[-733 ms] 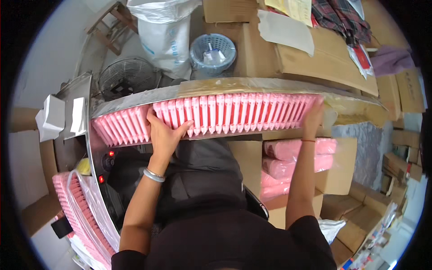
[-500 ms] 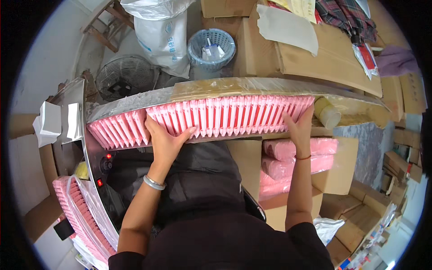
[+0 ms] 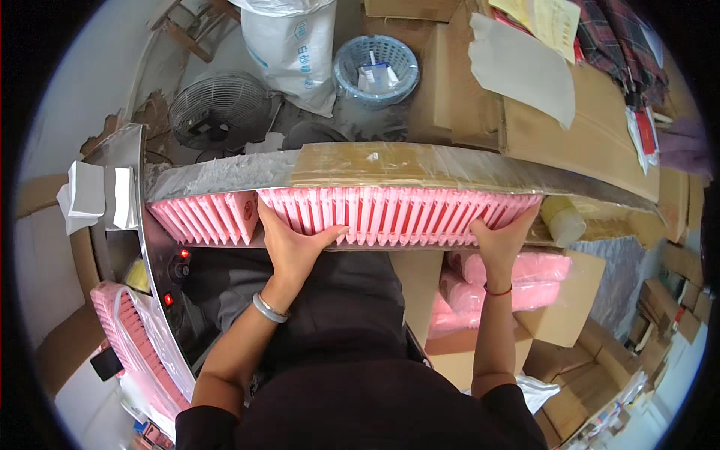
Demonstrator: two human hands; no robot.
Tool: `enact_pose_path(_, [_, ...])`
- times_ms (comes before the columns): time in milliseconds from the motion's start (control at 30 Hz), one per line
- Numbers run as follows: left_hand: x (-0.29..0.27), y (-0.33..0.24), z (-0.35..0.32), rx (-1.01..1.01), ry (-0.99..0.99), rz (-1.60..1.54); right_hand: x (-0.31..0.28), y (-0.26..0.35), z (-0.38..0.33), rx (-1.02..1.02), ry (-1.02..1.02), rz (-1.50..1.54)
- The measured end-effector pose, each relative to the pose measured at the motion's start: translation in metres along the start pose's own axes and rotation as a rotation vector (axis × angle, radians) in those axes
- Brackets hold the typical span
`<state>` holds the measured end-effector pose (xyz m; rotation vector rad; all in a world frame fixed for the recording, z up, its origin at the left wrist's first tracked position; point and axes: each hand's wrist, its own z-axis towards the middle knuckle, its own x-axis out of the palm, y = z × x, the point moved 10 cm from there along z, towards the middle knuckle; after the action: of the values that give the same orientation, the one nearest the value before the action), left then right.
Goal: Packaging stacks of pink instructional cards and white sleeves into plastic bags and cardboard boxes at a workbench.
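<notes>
A long row of thin pink packets (image 3: 397, 217) with red gaps between them stands packed side by side in a narrow trough in front of me. My left hand (image 3: 292, 244) clasps the row's left end, its thumb along the near side. At the other end my right hand (image 3: 501, 244) grips in the same way, fingers over the end and thumb on the near face. Between them the row is held as one block. A shorter group of similar pink packets (image 3: 199, 217) sits left of my left hand, a small gap away. My fingertips are partly hidden behind the packets.
A yellowish cylinder (image 3: 562, 220) lies just right of the row. Below my right arm, an open carton (image 3: 570, 300) holds plastic-wrapped pink bundles (image 3: 540, 292). A metal-edged unit with red lights (image 3: 174, 277) stands at left. Beyond the trough are a fan (image 3: 220, 112) and a white sack (image 3: 292, 60).
The held row has shifted slightly right, away from the shorter group, and a gap with a packet's broad face now shows between them. Both hands keep their hold. The whole view has shifted somewhat.
</notes>
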<state>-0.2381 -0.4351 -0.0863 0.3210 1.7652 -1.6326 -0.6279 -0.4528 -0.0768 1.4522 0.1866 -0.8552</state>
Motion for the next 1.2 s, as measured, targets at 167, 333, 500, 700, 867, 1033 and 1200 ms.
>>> enact_pose_path(167, [-0.001, -0.007, -0.002, -0.004, 0.014, -0.092, -0.006, -0.008, -0.001, 0.03, 0.003, 0.037])
enact_pose_path(333, [-0.059, 0.0, -0.032, -0.058, -0.013, -0.044, -0.013, 0.0, -0.048, 0.224, -0.008, 0.177])
enact_pose_path(500, [-0.184, 0.014, -0.13, -0.225, -0.251, -0.08, 0.007, 0.142, -0.077, -0.045, 0.209, 0.199])
enact_pose_path(700, [-0.302, 0.052, -0.309, -0.641, -0.887, -0.107, 0.156, 0.3, -0.164, -0.394, 0.879, 0.311])
enact_pose_path(867, [-0.323, 0.078, -0.402, -0.981, -1.098, -0.117, 0.229, 0.404, -0.258, -0.706, 1.201, 0.06])
enact_pose_path(1033, [-0.351, 0.098, -0.437, -1.252, -1.009, -0.097, 0.267, 0.465, -0.325, -0.973, 1.249, 0.024])
enact_pose_path(1200, [-0.395, 0.129, -0.431, -1.112, -0.877, -0.137, 0.3, 0.485, -0.348, -1.212, 1.286, -0.092])
